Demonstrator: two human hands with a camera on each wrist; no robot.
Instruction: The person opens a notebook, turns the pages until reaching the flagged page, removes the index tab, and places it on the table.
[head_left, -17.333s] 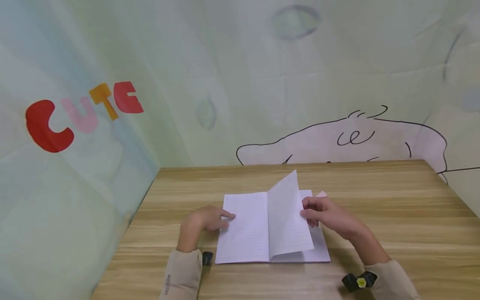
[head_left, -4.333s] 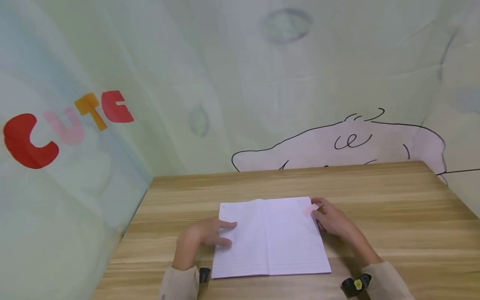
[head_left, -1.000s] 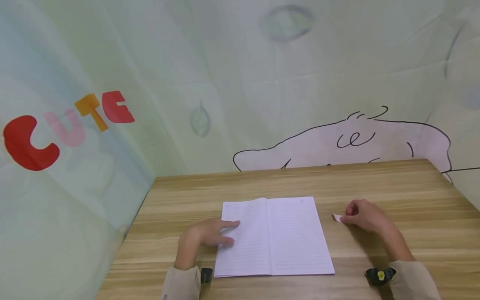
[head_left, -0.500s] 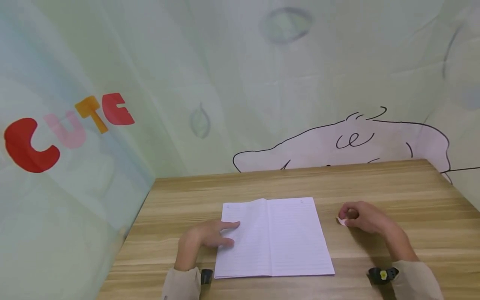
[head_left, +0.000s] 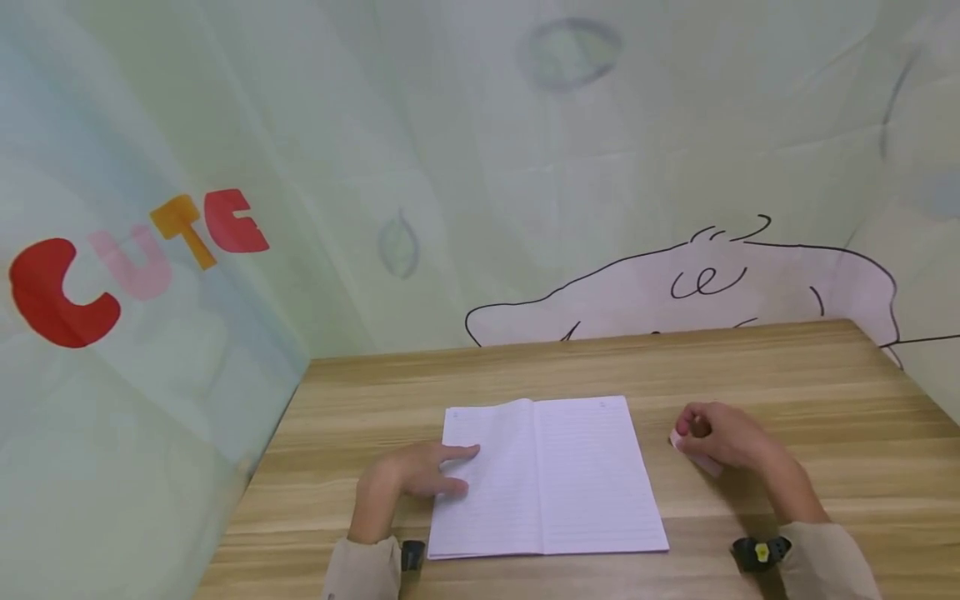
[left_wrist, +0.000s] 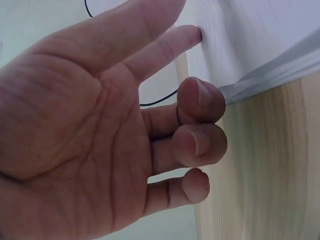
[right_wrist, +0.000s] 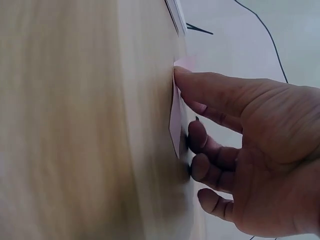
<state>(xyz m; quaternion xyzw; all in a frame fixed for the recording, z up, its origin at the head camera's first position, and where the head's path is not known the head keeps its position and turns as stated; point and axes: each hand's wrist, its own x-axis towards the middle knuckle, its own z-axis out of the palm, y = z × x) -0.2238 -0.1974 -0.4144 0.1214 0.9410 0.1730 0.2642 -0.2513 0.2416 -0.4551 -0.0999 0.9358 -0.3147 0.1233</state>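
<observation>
A notebook (head_left: 596,479) with lined white pages lies open on the wooden table. My left hand (head_left: 420,468) rests at its left edge, with thumb and forefinger stretched over the left page. In the left wrist view, the other fingers (left_wrist: 201,145) are bent beside the notebook's edge. To the right of the notebook, my right hand (head_left: 727,437) pinches a small pink paper slip (right_wrist: 175,120) between thumb and forefinger, close over the table. Its remaining fingers are loosely curled. In the head view part of the slip is hidden behind the thumb.
The wooden table (head_left: 390,379) reaches back to a pale printed curtain (head_left: 480,167) with a cartoon outline and coloured letters. Dark straps with small devices (head_left: 761,552) sit at both wrists.
Earlier, my right hand lifted a page, then held the pink slip at the right page's upper corner. It has since moved right, off the notebook, with the slip. My left hand stays put.
</observation>
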